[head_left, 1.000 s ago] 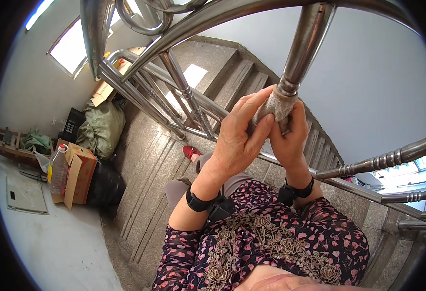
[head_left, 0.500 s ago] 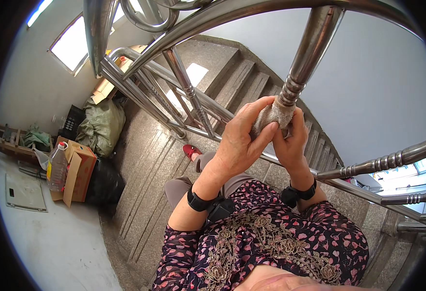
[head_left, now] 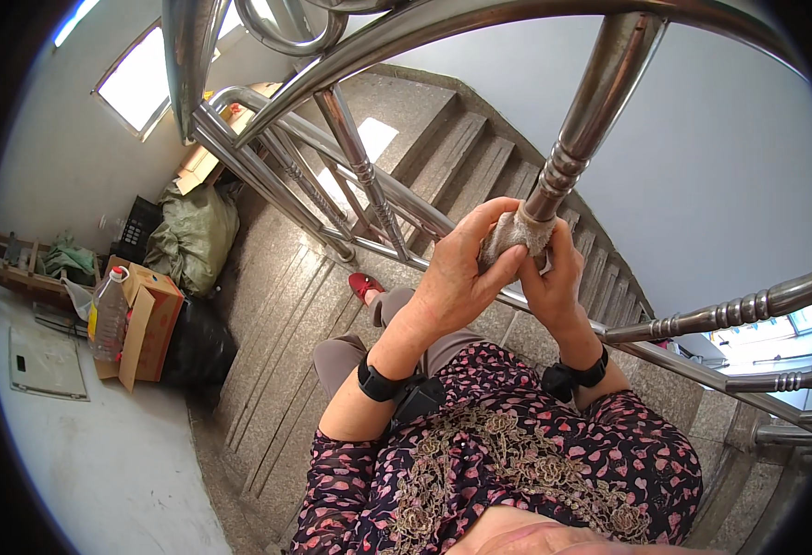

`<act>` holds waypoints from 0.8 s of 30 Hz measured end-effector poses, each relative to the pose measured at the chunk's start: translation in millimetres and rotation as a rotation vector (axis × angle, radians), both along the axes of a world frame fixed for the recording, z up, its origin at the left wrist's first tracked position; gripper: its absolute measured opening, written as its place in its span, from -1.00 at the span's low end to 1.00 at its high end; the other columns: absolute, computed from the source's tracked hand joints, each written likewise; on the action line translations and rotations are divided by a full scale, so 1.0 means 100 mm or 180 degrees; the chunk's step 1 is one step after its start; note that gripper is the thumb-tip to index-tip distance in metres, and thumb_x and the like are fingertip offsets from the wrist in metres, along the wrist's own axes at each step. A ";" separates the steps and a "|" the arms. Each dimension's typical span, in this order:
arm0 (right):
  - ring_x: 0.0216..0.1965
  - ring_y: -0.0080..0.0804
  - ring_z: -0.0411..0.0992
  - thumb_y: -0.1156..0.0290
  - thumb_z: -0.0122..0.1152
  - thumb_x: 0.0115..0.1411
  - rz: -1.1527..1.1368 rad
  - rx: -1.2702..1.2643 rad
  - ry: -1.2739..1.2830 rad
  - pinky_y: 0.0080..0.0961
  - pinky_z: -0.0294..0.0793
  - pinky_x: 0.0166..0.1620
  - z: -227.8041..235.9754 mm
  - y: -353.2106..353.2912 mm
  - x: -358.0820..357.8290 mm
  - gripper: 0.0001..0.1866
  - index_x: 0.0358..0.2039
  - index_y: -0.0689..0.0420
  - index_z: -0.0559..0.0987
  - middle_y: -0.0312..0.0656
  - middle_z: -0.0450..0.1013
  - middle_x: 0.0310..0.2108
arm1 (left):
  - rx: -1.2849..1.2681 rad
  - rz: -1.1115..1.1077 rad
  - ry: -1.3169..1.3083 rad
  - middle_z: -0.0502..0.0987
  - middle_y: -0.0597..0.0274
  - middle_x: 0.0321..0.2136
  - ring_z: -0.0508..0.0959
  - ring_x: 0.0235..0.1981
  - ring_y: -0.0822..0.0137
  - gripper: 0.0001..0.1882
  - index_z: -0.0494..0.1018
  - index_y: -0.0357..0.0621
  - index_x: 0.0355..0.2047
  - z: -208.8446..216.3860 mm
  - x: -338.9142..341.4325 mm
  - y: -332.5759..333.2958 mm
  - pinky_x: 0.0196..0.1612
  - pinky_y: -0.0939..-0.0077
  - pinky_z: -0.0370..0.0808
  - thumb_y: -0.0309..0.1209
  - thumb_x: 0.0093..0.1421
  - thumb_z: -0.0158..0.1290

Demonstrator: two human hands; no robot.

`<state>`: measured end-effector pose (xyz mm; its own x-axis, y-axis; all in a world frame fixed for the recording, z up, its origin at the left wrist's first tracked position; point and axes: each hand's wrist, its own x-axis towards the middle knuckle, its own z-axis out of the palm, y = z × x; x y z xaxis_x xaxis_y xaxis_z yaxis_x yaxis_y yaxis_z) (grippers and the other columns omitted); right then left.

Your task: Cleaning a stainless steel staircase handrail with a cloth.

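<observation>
A light grey-beige cloth (head_left: 528, 237) is wrapped around the lower part of a shiny metal baluster (head_left: 583, 120) of the stair railing. My left hand (head_left: 469, 268) presses the cloth from the left, its thumb lying across the front. From the right, my right hand (head_left: 557, 282) closes on the same cloth, fingers curled round the post. Just above the cloth, the baluster's ringed section shows bare. The part of the post inside the cloth is hidden.
Curved metal handrail (head_left: 480, 20) arches overhead; more balusters (head_left: 739, 310) stand to the right. Stone stairs (head_left: 466, 157) run behind the railing. At left are a cardboard box (head_left: 158, 324), a plastic bottle (head_left: 110, 319), a green sack (head_left: 193, 236) and a black bag (head_left: 200, 342).
Both hands and the cloth have slid slightly down the baluster, uncovering a little more of the post below its rings. My right wrist has shifted a little lower.
</observation>
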<state>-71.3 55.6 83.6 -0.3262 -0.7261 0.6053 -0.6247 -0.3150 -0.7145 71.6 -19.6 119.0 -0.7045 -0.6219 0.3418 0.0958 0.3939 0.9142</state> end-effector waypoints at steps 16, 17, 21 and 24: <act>-0.34 -0.20 0.56 0.49 0.26 0.05 -0.0090 0.0149 0.0051 -0.43 0.49 -0.29 0.04 0.04 -0.04 -0.61 -0.08 0.23 0.47 -0.04 0.53 -0.36 | -0.0296 0.0163 0.0030 0.49 0.15 -0.09 0.48 -0.05 0.39 -0.58 0.27 -0.28 0.13 -0.08 -0.02 0.00 -0.01 0.51 0.42 -0.43 0.30 0.01; -0.33 -0.19 0.56 0.49 0.27 0.04 -0.0178 0.0097 0.0037 -0.43 0.50 -0.29 0.02 0.05 -0.03 -0.62 -0.09 0.23 0.47 -0.03 0.53 -0.35 | -0.0321 0.0185 0.0066 0.49 0.16 -0.10 0.48 -0.06 0.39 -0.59 0.28 -0.28 0.13 -0.08 -0.02 0.00 -0.01 0.51 0.42 -0.43 0.30 0.01; -0.30 -0.20 0.55 0.48 0.28 0.04 -0.0172 -0.0071 0.0021 -0.42 0.50 -0.25 -0.04 0.07 0.01 -0.61 -0.09 0.26 0.47 -0.02 0.52 -0.32 | -0.0385 0.0203 0.0142 0.48 0.16 -0.12 0.47 -0.07 0.41 -0.61 0.32 -0.29 0.12 -0.10 0.00 0.00 -0.02 0.53 0.42 -0.42 0.31 0.00; -0.29 -0.24 0.53 0.47 0.29 0.04 -0.0052 -0.0165 0.0054 -0.43 0.49 -0.22 -0.06 0.09 -0.02 -0.59 -0.08 0.29 0.46 -0.03 0.50 -0.30 | -0.0139 0.0253 0.0255 0.50 0.00 -0.20 0.54 -0.21 0.14 -0.66 0.38 -0.21 0.04 -0.13 -0.02 0.00 -0.14 0.40 0.44 -0.45 0.26 0.01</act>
<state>-73.0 64.9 77.2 -0.3271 -0.6883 0.6475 -0.6419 -0.3410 -0.6868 69.6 -19.4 106.4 -0.6230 -0.6579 0.4231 0.1348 0.4425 0.8866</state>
